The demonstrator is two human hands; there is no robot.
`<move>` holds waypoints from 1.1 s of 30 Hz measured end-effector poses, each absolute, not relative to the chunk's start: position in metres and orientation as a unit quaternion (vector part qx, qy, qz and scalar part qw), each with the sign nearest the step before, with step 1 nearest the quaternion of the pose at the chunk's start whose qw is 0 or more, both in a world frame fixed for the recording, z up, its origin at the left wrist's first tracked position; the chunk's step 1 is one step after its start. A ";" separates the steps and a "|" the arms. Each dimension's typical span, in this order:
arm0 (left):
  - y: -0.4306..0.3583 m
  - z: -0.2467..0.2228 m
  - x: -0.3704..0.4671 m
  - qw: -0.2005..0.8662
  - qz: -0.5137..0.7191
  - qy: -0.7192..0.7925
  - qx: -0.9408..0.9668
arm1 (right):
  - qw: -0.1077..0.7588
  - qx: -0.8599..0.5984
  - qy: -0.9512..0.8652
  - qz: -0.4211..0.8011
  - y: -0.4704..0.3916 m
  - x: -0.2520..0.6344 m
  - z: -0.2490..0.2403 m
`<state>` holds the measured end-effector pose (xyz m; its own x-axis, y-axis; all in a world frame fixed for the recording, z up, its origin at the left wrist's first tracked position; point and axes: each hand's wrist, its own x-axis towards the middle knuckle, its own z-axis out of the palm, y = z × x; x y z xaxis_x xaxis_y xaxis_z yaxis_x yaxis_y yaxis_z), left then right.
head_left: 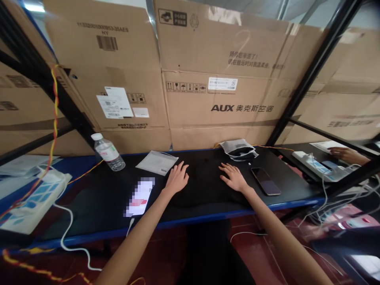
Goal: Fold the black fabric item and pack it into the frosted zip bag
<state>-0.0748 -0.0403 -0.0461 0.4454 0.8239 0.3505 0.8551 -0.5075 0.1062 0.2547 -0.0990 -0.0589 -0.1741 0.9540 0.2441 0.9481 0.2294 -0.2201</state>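
My left hand (pixel 177 178) lies palm down on the black table (pixel 204 190), fingers apart and holding nothing. Just left of its fingers is a flat whitish pouch (pixel 157 162). A phone with a lit screen (pixel 141 197) rests nearer the table's front edge, beside my left forearm, with a white cable at its lower end. My right hand (pixel 233 177) is also flat on the table with spread fingers and nothing in it. To its right lies a dark phone (pixel 265 181). Behind it sits an open whitish pouch (pixel 239 149) with something black inside.
A water bottle (pixel 109 152) leans at the back left. Power strips (pixel 37 198) with cables lie at both sides. Cardboard sheets (pixel 192 107) and black frame bars enclose the table. Another person's hand (pixel 346 154) is at the far right.
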 end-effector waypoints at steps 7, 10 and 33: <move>-0.025 -0.020 -0.074 -0.012 -0.080 -0.529 -0.845 | 0.235 -0.659 -0.715 -0.013 -0.063 0.237 -0.041; -0.006 -0.011 -0.075 -0.051 -0.080 -0.539 -0.837 | 0.210 -0.715 -0.666 -0.017 -0.035 0.223 -0.038; 0.026 -0.040 -0.078 -0.234 -0.394 -0.491 -0.741 | 0.552 -0.535 -0.515 0.380 0.017 0.249 -0.060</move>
<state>-0.0779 0.0256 -0.0395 0.2076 0.9114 0.3552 0.5426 -0.4095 0.7334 0.2493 0.0168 -0.0601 0.1816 0.9698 0.1626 0.1306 0.1401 -0.9815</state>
